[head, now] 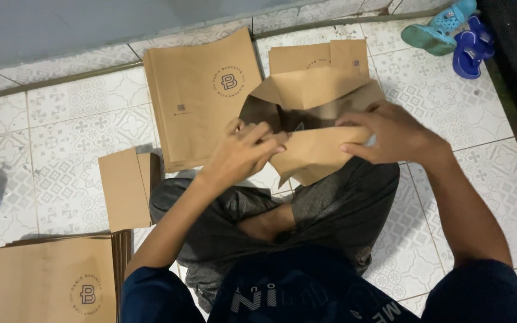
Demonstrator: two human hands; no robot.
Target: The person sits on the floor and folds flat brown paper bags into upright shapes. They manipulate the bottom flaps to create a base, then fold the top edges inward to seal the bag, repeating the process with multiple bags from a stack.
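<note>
1. Paper bag (315, 128), brown kraft, half-opened, sits above the lap, 12 o'clock from the crossed legs.
2. Left hand (246, 152): grip closed, fingers curled over the bag's left folded edge, at 9 o'clock of the bag.
3. Right hand (390, 131): grip pinched shut on the right edge, at 3 o'clock, thumb under, fingers on top.
4. Handling, my read: light, thin, stiff along creases, floppy on panels, tears easily. Hold at folded edges, not mid-panel.
5. Flat bag stack (201, 96) on the floor (73, 107), 10 o'clock of the bag; second stack (55, 281) at 8 o'clock; sandals (456, 36) at 2 o'clock.
</note>
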